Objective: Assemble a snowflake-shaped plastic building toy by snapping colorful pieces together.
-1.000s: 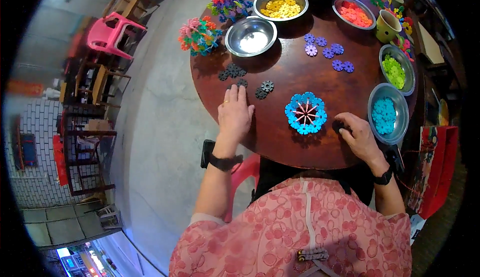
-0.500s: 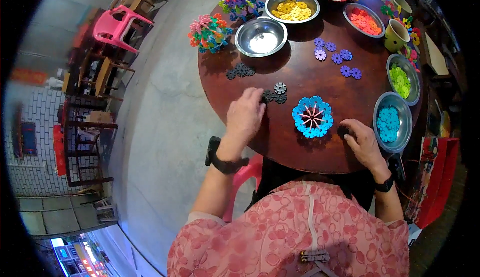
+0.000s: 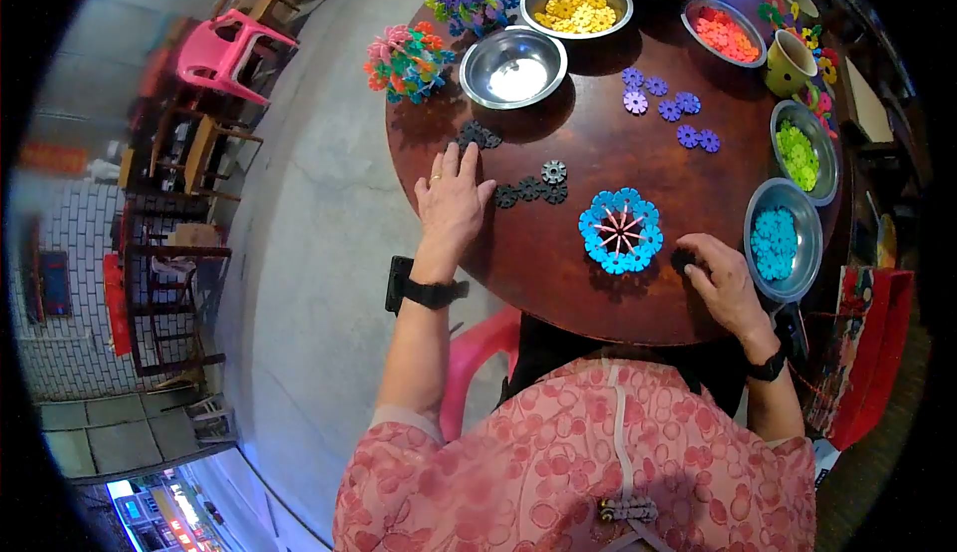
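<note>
My left hand (image 3: 451, 201) lies over the table's left part with its fingers stretched out. Its fingertips reach a small cluster of black notched plastic discs (image 3: 482, 134) and partly cover it. Just right of that hand, several more dark discs (image 3: 529, 189) lie close together, a greyer one (image 3: 553, 171) above them. My right hand (image 3: 722, 281) rests near the front right, fingers curled on a black notched disc (image 3: 682, 259) that is mostly hidden. Between my hands sits a round bowl-like piece of joined blue discs (image 3: 621, 231), with pale pink spokes inside.
Loose purple discs (image 3: 687, 137) lie mid-table. Metal bowls hold yellow (image 3: 539, 23), orange-red (image 3: 695, 41), green (image 3: 781, 131) and blue (image 3: 755, 253) discs; another metal bowl (image 3: 478, 78) stands left. Colourful disc balls (image 3: 407, 61) line the far edge. A pink chair (image 3: 227, 53) stands beyond.
My left hand has moved left and away from me, from the middle dark discs to the farther black cluster. A disc at the middle group's left end now shows. My right hand stays put.
</note>
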Tool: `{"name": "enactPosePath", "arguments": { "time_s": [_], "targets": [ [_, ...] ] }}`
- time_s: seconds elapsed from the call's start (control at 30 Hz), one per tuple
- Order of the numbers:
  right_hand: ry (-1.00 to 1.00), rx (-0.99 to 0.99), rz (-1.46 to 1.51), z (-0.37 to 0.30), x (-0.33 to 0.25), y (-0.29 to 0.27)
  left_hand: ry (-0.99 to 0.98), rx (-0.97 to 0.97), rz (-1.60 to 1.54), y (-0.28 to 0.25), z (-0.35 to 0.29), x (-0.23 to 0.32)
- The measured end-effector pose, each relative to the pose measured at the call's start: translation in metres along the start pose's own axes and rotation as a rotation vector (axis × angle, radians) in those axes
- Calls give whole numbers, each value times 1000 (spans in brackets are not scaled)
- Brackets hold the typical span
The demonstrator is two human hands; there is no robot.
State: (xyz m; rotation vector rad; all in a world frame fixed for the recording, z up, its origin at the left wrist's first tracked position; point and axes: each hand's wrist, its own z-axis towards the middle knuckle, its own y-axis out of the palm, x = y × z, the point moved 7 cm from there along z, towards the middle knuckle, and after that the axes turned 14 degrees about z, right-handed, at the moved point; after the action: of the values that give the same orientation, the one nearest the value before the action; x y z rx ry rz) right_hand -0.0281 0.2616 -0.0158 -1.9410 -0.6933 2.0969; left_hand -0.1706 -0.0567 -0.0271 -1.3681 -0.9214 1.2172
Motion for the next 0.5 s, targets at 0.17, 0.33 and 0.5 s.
{"name": "enactPosePath", "arguments": {
  "time_s": [0.17, 0.33, 0.5],
  "targets": [
    [-10, 2, -4, 0, -2, -1, 4, -40, 3, -3, -13, -2],
    [-44, 7, -7, 1, -2, -1, 1, -63, 21, -4, -22, -2],
    [-50, 6, -18, 0, -3, -2, 27, -31, -60, -7, -18, -9]
  ]
}}
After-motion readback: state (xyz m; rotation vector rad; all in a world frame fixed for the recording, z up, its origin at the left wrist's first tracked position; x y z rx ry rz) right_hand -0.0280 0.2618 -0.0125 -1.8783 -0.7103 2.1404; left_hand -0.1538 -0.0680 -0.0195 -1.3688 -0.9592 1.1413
